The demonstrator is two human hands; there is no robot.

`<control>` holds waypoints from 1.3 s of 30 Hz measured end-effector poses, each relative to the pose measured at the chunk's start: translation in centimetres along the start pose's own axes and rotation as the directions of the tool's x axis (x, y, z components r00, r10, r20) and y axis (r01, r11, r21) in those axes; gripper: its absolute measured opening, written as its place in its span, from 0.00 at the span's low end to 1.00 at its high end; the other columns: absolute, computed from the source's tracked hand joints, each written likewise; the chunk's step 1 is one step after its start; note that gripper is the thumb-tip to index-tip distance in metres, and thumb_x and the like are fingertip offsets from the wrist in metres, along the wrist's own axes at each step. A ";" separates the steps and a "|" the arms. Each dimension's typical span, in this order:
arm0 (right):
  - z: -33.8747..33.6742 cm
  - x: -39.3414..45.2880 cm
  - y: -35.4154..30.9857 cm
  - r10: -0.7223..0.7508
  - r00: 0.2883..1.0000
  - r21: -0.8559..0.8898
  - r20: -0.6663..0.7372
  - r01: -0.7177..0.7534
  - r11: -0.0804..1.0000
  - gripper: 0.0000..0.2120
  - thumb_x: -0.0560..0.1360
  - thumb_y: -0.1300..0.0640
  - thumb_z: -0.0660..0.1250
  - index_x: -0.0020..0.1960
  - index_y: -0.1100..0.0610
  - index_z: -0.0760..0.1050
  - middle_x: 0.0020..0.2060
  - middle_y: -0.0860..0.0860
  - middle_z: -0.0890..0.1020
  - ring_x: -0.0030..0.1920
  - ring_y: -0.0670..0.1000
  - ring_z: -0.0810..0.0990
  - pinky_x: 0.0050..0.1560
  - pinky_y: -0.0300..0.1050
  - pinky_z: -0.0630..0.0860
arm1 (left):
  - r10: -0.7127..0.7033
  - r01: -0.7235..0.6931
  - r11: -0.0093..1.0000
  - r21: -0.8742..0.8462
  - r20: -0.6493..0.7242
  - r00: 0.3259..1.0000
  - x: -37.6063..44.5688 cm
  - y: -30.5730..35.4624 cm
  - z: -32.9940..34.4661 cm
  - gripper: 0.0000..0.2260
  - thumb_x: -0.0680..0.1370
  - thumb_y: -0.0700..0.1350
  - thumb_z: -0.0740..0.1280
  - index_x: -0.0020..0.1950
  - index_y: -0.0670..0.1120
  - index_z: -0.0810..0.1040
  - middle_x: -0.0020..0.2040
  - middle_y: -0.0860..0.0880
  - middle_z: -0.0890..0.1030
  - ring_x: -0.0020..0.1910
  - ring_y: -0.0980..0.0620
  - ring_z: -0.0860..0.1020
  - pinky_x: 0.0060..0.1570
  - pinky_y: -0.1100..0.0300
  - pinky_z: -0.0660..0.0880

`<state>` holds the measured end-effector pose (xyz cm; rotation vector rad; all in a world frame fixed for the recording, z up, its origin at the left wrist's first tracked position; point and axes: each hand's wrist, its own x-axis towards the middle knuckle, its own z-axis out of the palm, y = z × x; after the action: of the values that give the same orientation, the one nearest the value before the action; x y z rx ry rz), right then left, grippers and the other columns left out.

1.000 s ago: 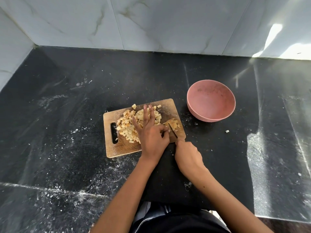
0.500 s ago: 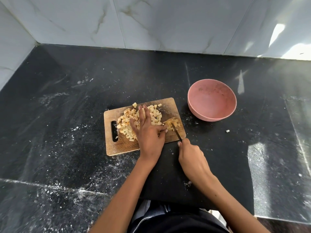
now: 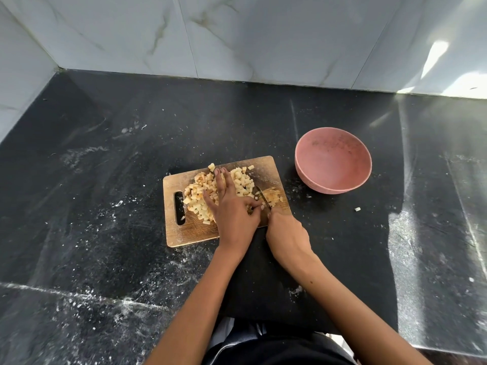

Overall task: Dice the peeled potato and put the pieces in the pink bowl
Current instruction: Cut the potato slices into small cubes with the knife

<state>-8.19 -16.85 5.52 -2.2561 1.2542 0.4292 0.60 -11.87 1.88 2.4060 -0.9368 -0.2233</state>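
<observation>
On the wooden cutting board (image 3: 184, 233), diced potato pieces (image 3: 200, 196) lie under and left of the flat, spread-fingered left hand (image 3: 232, 214), the right hand (image 3: 286, 237) just beside it clasps a knife (image 3: 263, 197), and the empty pink bowl (image 3: 333, 160) sits farther right.

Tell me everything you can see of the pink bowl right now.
The pink bowl is round, matte and plastic-looking, with faint dark speckles on its inner far wall. It stands upright on the black counter, right of the wooden cutting board and apart from it. No potato pieces are inside; the diced potato is still on the board. Neither hand touches it.
</observation>
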 end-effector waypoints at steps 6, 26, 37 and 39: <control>0.1 0.1 0.2 0.005 1.000 -0.032 0.011 -0.004 0.999 0.14 0.79 0.64 0.53 0.64 0.59 0.64 0.57 0.59 0.76 0.55 0.61 0.78 0.46 0.50 0.72 | -0.019 0.019 1.000 0.010 -0.019 1.000 -0.1 0.3 0.0 0.02 0.71 0.46 0.74 0.40 0.53 0.84 0.78 0.45 0.50 0.77 0.48 0.39 0.72 0.40 0.33; 1.7 -3.2 3.1 0.024 0.998 -0.052 0.051 -0.022 0.998 0.02 0.82 0.62 0.51 0.54 0.57 0.61 0.51 0.58 0.79 0.51 0.60 0.79 0.41 0.50 0.69 | 0.005 -0.006 1.000 -0.019 -0.076 0.997 -0.5 0.0 0.6 0.03 0.71 0.46 0.74 0.37 0.51 0.83 0.78 0.41 0.52 0.77 0.48 0.39 0.71 0.41 0.32; -0.1 -1.7 2.7 -0.015 0.999 -0.044 0.044 0.017 0.999 0.13 0.83 0.57 0.50 0.64 0.60 0.66 0.56 0.60 0.77 0.56 0.61 0.77 0.43 0.48 0.68 | 0.084 -0.081 0.996 0.028 -0.128 0.988 -0.5 -0.3 0.9 0.04 0.72 0.45 0.72 0.37 0.49 0.81 0.78 0.39 0.54 0.78 0.44 0.43 0.72 0.44 0.33; 0.0 -2.3 3.3 -0.011 0.999 -0.065 0.050 0.014 0.998 0.11 0.83 0.58 0.50 0.61 0.59 0.66 0.54 0.59 0.78 0.55 0.61 0.78 0.42 0.48 0.68 | 0.111 -0.107 0.994 0.036 -0.155 0.982 -0.5 -0.2 1.2 0.04 0.72 0.44 0.72 0.37 0.48 0.80 0.78 0.39 0.55 0.78 0.43 0.45 0.72 0.43 0.35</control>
<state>-12.20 -16.72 5.74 -2.2921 1.2172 0.5253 -0.07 -11.93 0.75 2.3497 -1.0003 0.0198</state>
